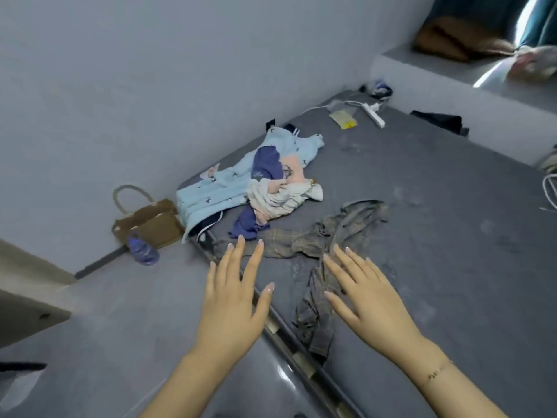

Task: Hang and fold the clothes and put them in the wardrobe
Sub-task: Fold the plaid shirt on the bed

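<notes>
Checked garment (316, 285): grey-brown cloth with a thin yellow check, crumpled on the bed (452, 236), one long limb running down to the bed's near edge and another stretching off to the left along it; whether it is trousers or a shirt I cannot tell.
Handling: looks thin, soft and light, so it should lift easily but will sag and twist; nothing stiff or breakable shows.
Where to take hold: judging by the lie of it, the bunched top part beyond the right hand, pinched at two points well apart, so the limbs hang straight for folding.
Left hand (235, 297): fingers straight and spread, holding nothing, hovering over the bed's near edge with its fingertips close to the garment's left limb; contact cannot be told.
Right hand (361, 291): fingers also straight and spread, empty, over the garment's middle where the limbs meet; a thin bracelet (437, 372) is on the wrist.
Clothes pile (265, 182): beyond the garment, towards the wall; a pale blue padded piece with small dark marks, with dark blue, pink and cream items heaped on it, all soft.
Bag (147, 221): brown, rope-handled, on the floor left of the pile, a purple shoe (141, 248) by it.
Power strip (373, 114): white, at the bed's far end.
</notes>
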Available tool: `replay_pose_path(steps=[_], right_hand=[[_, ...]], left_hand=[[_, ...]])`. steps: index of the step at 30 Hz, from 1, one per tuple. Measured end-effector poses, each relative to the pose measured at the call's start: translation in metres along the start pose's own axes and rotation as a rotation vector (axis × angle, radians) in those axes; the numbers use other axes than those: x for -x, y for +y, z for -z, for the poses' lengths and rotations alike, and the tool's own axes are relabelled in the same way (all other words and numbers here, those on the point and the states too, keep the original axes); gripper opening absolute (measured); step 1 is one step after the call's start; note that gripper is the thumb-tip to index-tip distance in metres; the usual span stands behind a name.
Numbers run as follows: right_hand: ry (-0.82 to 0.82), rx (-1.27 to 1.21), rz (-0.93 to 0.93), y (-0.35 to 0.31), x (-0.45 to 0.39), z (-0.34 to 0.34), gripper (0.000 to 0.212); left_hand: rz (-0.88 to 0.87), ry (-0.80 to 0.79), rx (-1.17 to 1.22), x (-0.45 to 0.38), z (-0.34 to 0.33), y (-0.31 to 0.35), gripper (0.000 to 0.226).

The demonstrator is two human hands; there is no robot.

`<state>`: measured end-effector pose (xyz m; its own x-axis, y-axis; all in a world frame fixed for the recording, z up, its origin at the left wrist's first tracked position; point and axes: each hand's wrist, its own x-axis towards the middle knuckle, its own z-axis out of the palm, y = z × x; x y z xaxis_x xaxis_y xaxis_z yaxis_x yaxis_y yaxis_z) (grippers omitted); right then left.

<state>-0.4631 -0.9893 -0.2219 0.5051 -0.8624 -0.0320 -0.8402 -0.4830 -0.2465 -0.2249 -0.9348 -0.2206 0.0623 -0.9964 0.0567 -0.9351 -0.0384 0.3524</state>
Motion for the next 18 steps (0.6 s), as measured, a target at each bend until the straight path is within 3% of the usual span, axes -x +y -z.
replay_pose_path(steps=[9,18], right_hand=[[-0.091,-0.235,-0.371,0.109,-0.07,-0.084,0.056],[0.028,-0.571,-0.861,0.228,-0.236,-0.234,0.048]], left_hand=[[-0.147,-0.377,0.048,-0.165,-0.148,-0.002,0.063],[-0.284,-0.617,0.033,-0.344,-0.336,-0.036,0.056]])
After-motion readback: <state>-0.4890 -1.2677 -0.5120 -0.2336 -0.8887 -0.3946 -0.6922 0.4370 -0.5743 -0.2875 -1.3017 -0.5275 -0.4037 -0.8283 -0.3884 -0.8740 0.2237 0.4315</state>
